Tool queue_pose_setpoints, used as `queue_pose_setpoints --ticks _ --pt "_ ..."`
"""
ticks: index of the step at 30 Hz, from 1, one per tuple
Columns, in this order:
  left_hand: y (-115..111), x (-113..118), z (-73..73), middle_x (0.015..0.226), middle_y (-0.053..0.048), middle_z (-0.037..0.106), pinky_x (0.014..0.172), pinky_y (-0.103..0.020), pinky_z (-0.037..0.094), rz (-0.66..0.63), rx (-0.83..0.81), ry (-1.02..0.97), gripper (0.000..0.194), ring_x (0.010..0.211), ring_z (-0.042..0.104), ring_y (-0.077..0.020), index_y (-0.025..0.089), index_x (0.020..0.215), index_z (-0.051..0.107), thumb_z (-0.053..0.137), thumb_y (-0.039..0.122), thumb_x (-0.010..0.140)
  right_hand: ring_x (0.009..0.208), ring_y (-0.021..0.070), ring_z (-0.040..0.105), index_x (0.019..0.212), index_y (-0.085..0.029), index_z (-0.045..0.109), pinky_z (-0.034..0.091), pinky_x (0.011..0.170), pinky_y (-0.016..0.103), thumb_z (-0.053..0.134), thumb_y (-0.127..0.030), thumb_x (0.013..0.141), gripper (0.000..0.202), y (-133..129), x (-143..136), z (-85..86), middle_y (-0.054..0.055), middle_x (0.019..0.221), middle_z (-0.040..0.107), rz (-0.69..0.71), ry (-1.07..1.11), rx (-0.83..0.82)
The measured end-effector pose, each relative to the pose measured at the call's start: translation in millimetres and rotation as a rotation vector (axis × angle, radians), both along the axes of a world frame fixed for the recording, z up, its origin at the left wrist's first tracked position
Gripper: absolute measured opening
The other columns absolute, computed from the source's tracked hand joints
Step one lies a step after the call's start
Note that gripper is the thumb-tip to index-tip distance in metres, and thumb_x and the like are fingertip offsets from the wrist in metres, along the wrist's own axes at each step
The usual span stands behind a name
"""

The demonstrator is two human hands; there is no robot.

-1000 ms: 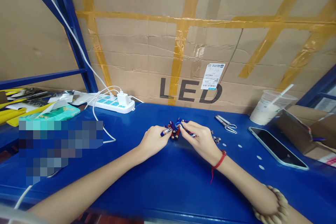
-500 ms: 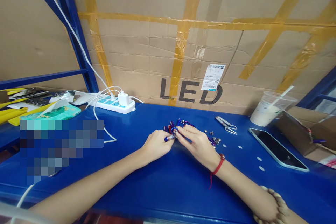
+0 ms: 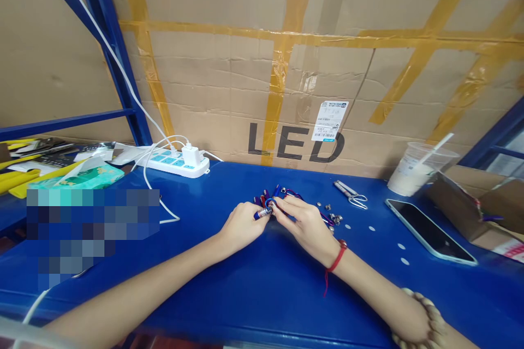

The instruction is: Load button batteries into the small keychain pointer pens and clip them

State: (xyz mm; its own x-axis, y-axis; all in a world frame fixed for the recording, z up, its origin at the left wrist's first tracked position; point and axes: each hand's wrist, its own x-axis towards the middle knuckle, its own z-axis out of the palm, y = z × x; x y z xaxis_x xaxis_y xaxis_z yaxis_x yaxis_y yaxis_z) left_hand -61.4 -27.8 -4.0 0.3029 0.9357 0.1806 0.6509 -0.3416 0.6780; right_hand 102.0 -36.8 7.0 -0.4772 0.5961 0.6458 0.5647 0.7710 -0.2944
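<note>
Rearward, a taped carton (image 3: 229,82) stands behind my blue bench (image 3: 254,300). From my remote post I see my left hand (image 3: 241,226) low over the bench, fingers pinching a blue-and-silver cylinder (image 3: 262,213) between the two hands, presumably to steady it, its silver end presented toward my right hand (image 3: 303,221). My right fingers meet that end beside a blue loop (image 3: 269,203); whether they grip it, I cannot tell. Small metal pieces (image 3: 334,219) lie just beside the right hand, apparently for easy reach.
</note>
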Motion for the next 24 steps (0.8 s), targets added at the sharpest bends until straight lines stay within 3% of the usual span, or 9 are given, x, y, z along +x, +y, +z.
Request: queue_pose_setpoints --ticks 9,14,17,20,22,24 --pt "-0.9 3.3 -1.5 0.047 0.005 0.031 0.047 -0.021 0.021 0.043 -0.051 -0.112 0.036 0.048 0.028 -0.0074 0.016 0.047 0.034 0.039 0.034 0.079 0.067 0.0149 0.057 0.090 -0.014 0.064 0.047 0.063 0.026 0.037 -0.028 0.092 0.030 -1.3 -1.2 -1.5 0.007 0.075 0.061 -0.025 0.021 -0.024" --pt "2.0 -0.5 3.0 0.046 0.004 0.040 0.048 -0.021 0.023 0.103 -0.023 -0.054 0.032 0.048 0.035 -0.0086 0.015 0.049 0.046 0.041 0.029 0.077 0.071 0.0160 0.058 0.089 -0.017 0.064 0.048 0.067 0.027 0.040 -0.030 0.091 0.027 1.2 0.3 0.8 0.007 0.077 0.062 -0.028 0.000 -0.081" --pt "3.5 -4.6 6.8 0.053 0.001 0.053 0.050 -0.021 0.027 0.132 0.037 0.060 0.024 0.052 0.045 -0.0113 0.016 0.055 0.055 0.045 0.026 0.075 0.071 0.0152 0.059 0.097 -0.019 0.063 0.049 0.069 0.027 0.046 -0.032 0.088 0.023 3.5 0.9 2.9 0.005 0.080 0.063 0.025 0.015 -0.197" --pt "2.1 -6.6 10.1 0.058 0.000 0.057 0.050 -0.022 0.027 0.133 0.079 0.163 0.018 0.054 0.048 -0.0133 0.018 0.060 0.055 0.047 0.025 0.074 0.065 0.0125 0.058 0.117 -0.019 0.052 0.050 0.062 0.024 0.058 -0.037 0.080 0.042 3.5 0.2 3.7 0.002 0.077 0.060 0.064 0.102 -0.390" --pt "0.6 -6.3 10.4 0.060 0.000 0.058 0.050 -0.022 0.028 0.078 0.093 0.206 0.012 0.056 0.050 -0.0142 0.019 0.062 0.055 0.049 0.023 0.072 0.062 0.0110 0.056 0.118 -0.017 0.048 0.049 0.057 0.022 0.060 -0.040 0.078 0.047 2.0 -1.0 4.1 0.000 0.075 0.057 0.074 0.138 -0.485" --pt "0.0 -5.6 9.1 0.062 -0.001 0.058 0.052 -0.023 0.030 0.006 0.133 0.232 0.008 0.060 0.052 -0.0154 0.018 0.064 0.056 0.050 0.019 0.070 0.064 0.0104 0.055 0.113 -0.018 0.050 0.048 0.058 0.022 0.055 -0.038 0.082 0.038 0.3 -2.8 4.5 0.000 0.077 0.057 0.082 0.129 -0.504"
